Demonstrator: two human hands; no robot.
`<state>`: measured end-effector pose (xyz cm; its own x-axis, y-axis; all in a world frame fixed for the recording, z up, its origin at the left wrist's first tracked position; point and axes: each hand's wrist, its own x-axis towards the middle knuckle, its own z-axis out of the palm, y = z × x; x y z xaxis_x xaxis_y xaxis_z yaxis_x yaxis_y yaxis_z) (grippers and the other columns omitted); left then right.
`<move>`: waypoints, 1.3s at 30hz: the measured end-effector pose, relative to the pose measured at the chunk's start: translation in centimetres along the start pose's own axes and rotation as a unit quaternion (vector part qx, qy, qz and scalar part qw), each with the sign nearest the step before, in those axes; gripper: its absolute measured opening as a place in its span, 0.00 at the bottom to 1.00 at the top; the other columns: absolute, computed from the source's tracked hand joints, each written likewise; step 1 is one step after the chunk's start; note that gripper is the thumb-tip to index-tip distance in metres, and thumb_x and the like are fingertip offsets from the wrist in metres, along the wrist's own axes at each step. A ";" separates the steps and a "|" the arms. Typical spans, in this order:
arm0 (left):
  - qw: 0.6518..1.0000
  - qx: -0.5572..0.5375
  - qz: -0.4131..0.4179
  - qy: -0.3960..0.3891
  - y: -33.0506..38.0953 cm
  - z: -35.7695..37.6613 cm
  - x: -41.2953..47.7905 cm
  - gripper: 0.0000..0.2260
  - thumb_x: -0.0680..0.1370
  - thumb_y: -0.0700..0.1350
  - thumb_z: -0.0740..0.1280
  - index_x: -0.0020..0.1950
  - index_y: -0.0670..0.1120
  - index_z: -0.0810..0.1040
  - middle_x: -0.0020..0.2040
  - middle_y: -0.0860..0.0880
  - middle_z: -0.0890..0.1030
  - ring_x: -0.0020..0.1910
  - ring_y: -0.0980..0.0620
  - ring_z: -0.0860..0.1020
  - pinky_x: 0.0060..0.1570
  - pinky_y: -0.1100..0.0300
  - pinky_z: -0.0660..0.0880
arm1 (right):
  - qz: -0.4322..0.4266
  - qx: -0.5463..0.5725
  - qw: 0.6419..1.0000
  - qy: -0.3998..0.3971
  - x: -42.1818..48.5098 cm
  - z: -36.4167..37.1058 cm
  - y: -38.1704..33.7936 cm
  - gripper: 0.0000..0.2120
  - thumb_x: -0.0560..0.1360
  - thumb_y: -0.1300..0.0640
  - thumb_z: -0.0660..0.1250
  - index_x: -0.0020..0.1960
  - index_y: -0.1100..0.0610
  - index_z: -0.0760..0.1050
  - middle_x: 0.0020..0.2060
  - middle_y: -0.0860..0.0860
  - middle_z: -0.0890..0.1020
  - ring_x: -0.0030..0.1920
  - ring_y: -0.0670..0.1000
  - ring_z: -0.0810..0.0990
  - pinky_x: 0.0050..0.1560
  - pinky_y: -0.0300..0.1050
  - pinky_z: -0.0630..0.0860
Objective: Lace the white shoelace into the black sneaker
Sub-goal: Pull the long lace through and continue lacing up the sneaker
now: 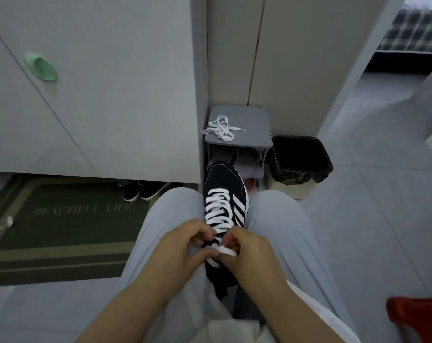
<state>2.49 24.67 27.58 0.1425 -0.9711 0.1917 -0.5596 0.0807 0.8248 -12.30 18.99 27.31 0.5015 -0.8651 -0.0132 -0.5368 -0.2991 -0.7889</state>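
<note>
black sneaker (223,179), white stripes; white shoelace (217,209); green mat (68,219); plaid bedding (418,30).

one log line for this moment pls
stage: lacing top eyelets | left hand: pinches lace | right hand: pinches lace | sneaker: between legs | spare lace: on stool

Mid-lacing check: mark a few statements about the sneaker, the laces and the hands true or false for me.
1. The left hand and the right hand both pinch the white shoelace near the top of the black sneaker. True.
2. No rows are laced yet. False: several crossed rows run up the sneaker.
3. A spare lace lies on the grey rack. True.
4. The bin stands left of the rack. False: it stands right of it.
5. The sneaker rests on the rack. False: it sits between the person's knees.
</note>
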 end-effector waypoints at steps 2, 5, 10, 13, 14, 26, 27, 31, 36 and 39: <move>0.999 0.019 0.026 -0.027 0.0 0.4 0.2 0.13 0.66 0.57 0.67 0.49 0.59 0.75 0.50 0.60 0.77 0.46 0.63 0.77 0.47 0.73 0.71 | -0.003 0.008 1.000 -0.014 0.0 0.0 0.1 0.08 0.67 0.55 0.75 0.42 0.53 0.77 0.35 0.43 0.79 0.38 0.43 0.79 0.39 0.32 0.74; 0.996 0.054 0.068 -0.025 -0.7 1.2 0.5 0.06 0.69 0.52 0.67 0.41 0.52 0.79 0.45 0.57 0.78 0.43 0.65 0.76 0.44 0.75 0.70 | 0.016 0.100 0.994 -0.050 -0.3 -1.6 0.1 0.15 0.64 0.62 0.77 0.43 0.48 0.75 0.39 0.44 0.83 0.42 0.40 0.81 0.43 0.31 0.76; 0.955 0.263 0.135 -0.012 -1.6 2.0 0.6 0.10 0.68 0.53 0.62 0.34 0.52 0.82 0.35 0.57 0.79 0.40 0.59 0.68 0.41 0.66 0.67 | 0.012 0.001 0.996 -0.087 -0.2 -4.4 0.7 0.12 0.63 0.60 0.78 0.41 0.52 0.78 0.34 0.44 0.81 0.35 0.42 0.78 0.37 0.32 0.74; 0.927 0.338 0.157 -0.040 -1.4 2.8 0.6 0.09 0.66 0.50 0.64 0.30 0.52 0.82 0.33 0.56 0.77 0.37 0.56 0.66 0.36 0.65 0.65 | -0.003 -0.041 0.992 -0.116 -0.4 -3.5 1.0 0.05 0.66 0.60 0.75 0.40 0.53 0.80 0.31 0.45 0.80 0.36 0.40 0.78 0.37 0.32 0.73; 0.927 0.340 0.153 -0.052 -1.4 3.1 0.6 0.05 0.64 0.49 0.67 0.29 0.52 0.81 0.33 0.56 0.77 0.37 0.56 0.65 0.33 0.67 0.65 | -0.017 -0.059 0.992 -0.113 -0.5 -2.9 1.0 0.03 0.68 0.59 0.73 0.40 0.52 0.81 0.33 0.45 0.81 0.39 0.42 0.79 0.39 0.34 0.74; 0.966 0.245 0.055 -0.058 -2.1 -0.8 0.0 0.16 0.64 0.63 0.65 0.42 0.54 0.81 0.40 0.60 0.79 0.40 0.60 0.73 0.46 0.66 0.69 | -0.104 -0.103 0.984 -0.097 0.1 -0.9 1.8 0.06 0.70 0.55 0.70 0.46 0.51 0.83 0.43 0.47 0.83 0.45 0.46 0.79 0.45 0.32 0.71; 0.958 0.277 0.059 -0.054 -2.1 -0.9 0.0 0.15 0.64 0.64 0.62 0.39 0.57 0.80 0.36 0.61 0.80 0.38 0.58 0.73 0.42 0.62 0.70 | -0.105 -0.100 0.984 -0.099 0.1 -0.8 1.8 0.07 0.70 0.55 0.69 0.47 0.51 0.83 0.44 0.47 0.84 0.46 0.46 0.79 0.46 0.33 0.72; 0.936 0.338 0.091 -0.045 -1.7 0.0 0.7 0.15 0.65 0.63 0.59 0.32 0.57 0.81 0.29 0.61 0.78 0.38 0.60 0.68 0.41 0.63 0.60 | -0.108 -0.096 0.984 -0.105 0.2 -0.9 1.7 0.10 0.69 0.52 0.65 0.45 0.50 0.83 0.42 0.47 0.84 0.43 0.46 0.80 0.45 0.39 0.75; 0.896 0.421 0.126 -0.067 -0.7 2.3 1.3 0.06 0.58 0.51 0.67 0.24 0.51 0.76 0.22 0.56 0.74 0.29 0.53 0.73 0.37 0.60 0.57 | -0.104 -0.125 0.977 -0.136 0.2 -1.2 1.6 0.12 0.70 0.49 0.63 0.46 0.52 0.82 0.43 0.48 0.83 0.44 0.47 0.79 0.45 0.45 0.75; 0.887 0.438 0.127 -0.071 -0.7 2.9 1.1 0.05 0.57 0.50 0.68 0.22 0.50 0.76 0.21 0.56 0.73 0.28 0.54 0.73 0.36 0.61 0.55 | -0.073 -0.100 0.989 -0.087 0.1 -1.5 1.4 0.06 0.70 0.52 0.71 0.45 0.51 0.83 0.41 0.46 0.81 0.42 0.46 0.78 0.45 0.43 0.74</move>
<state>0.72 22.86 25.66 -0.1481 -0.9704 0.1909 -0.9877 0.1551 0.0222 -14.01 17.84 27.07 0.6823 -0.7305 -0.0276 -0.5659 -0.5039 -0.6526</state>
